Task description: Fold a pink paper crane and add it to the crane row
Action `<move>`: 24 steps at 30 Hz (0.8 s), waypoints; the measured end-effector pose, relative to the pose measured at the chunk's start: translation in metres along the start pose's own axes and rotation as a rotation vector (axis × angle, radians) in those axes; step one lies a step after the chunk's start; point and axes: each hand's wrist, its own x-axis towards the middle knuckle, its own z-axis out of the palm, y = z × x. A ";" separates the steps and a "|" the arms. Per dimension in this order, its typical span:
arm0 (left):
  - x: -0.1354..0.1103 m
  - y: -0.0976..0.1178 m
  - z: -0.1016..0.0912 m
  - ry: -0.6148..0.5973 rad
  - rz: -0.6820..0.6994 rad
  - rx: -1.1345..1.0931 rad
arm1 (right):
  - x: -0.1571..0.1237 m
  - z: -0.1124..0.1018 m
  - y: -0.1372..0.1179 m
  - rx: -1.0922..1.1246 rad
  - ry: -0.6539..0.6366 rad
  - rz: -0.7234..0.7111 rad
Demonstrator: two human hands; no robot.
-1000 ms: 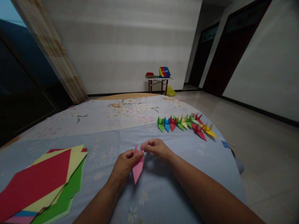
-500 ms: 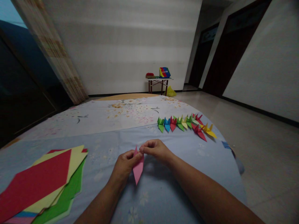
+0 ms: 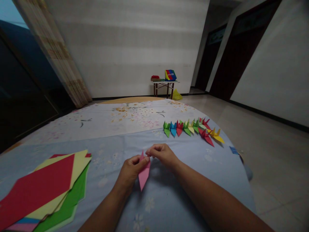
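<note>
A pink folded paper (image 3: 144, 176), narrow and pointed at its lower end, is held above the blue tablecloth. My left hand (image 3: 131, 169) is closed on it, thumb across its upper part. One slim point sticks up above the thumb. My right hand (image 3: 162, 153) pinches at the paper's upper right side with thumb and forefinger; the bit between these fingertips is mostly hidden. To the right stands a group of finished paper cranes (image 3: 179, 128) in green, blue, red, pale yellow and yellow.
A stack of coloured paper sheets (image 3: 45, 185), red on top, lies at the left. The round table wears a floral tablecloth (image 3: 106, 129). Beyond it, a small table (image 3: 166, 82) by the wall bears a multicoloured box (image 3: 170, 75). A yellow bag (image 3: 177, 95) lies on the floor.
My right fingertips have shifted slightly right and up from my left thumb. The pink paper has turned a little, showing slightly more of its face.
</note>
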 end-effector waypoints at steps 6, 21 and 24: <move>0.000 -0.001 0.000 0.003 -0.010 -0.004 | 0.005 -0.009 0.003 0.045 0.068 0.032; 0.003 -0.001 0.000 -0.055 -0.011 -0.027 | 0.003 -0.006 0.003 -0.044 0.023 0.040; 0.002 0.000 0.002 -0.041 -0.019 -0.009 | 0.002 -0.004 0.003 -0.035 0.015 0.033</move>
